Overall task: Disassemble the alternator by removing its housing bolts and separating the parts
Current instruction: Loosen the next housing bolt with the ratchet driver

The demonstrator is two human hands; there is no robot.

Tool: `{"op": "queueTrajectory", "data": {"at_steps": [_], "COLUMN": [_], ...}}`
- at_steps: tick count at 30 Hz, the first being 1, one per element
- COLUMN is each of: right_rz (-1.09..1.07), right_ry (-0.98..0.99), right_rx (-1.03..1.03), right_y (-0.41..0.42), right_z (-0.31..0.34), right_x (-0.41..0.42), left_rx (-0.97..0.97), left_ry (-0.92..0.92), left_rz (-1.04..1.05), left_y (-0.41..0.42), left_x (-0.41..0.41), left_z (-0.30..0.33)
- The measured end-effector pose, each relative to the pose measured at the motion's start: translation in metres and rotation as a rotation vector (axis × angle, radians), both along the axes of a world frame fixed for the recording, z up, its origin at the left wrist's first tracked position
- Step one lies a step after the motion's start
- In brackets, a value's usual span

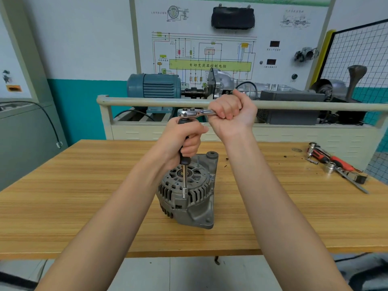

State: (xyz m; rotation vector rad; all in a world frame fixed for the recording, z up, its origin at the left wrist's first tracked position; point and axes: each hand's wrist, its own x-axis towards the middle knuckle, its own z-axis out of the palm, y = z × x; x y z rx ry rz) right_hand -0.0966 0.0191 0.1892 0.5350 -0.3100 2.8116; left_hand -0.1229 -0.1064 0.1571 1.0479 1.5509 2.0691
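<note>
alternator point(187, 193) on table below both hands point(185, 139)

Alternator point(189, 198): stands on the wooden table point(84, 196), near its middle, finned housing upward.
Extension bar point(184, 181): upright, lower end seated on the housing rim at the near side; black grip at its upper part.
Ratchet point(189, 113): chrome head on top of the bar, handle running to the right.
Left hand point(184, 139): fingers curled round the black grip below the ratchet head.
Right hand point(231, 111): fist closed round the ratchet handle.
Loose tools point(336, 164): red-handled tools and sockets at the table's right edge, well apart from the alternator.
Background: blue electric motor point(155, 86) before a wiring-diagram board point(210, 51).
</note>
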Motion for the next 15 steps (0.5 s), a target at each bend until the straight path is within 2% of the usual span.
{"op": "queueTrajectory", "data": {"at_steps": [4, 7, 9, 13, 15], "right_rz": [-0.07, -0.239, -0.436, -1.066, -1.123], "right_ry": [0.074, 0.121, 0.181, 0.449, 0.492], "right_rx": [0.043, 0.112, 0.209, 0.441, 0.495], "right_y": [-0.009, -0.021, -0.036, -0.071, -0.076], "right_z": [0.001, 0.0, -0.004, -0.026, -0.028], "right_x": [0.013, 0.029, 0.04, 0.053, 0.054], "left_rx": [0.049, 0.067, 0.072, 0.015, 0.025], "left_ry": [0.032, 0.018, 0.021, 0.134, 0.16], "left_rz": [0.204, 0.374, 0.486, 0.66, 0.68], "left_y": [0.001, 0.005, 0.011, 0.021, 0.021], "left_x": [0.009, 0.012, 0.015, 0.019, 0.019], "left_z": [-0.003, -0.003, -0.002, -0.003, -0.005]}}
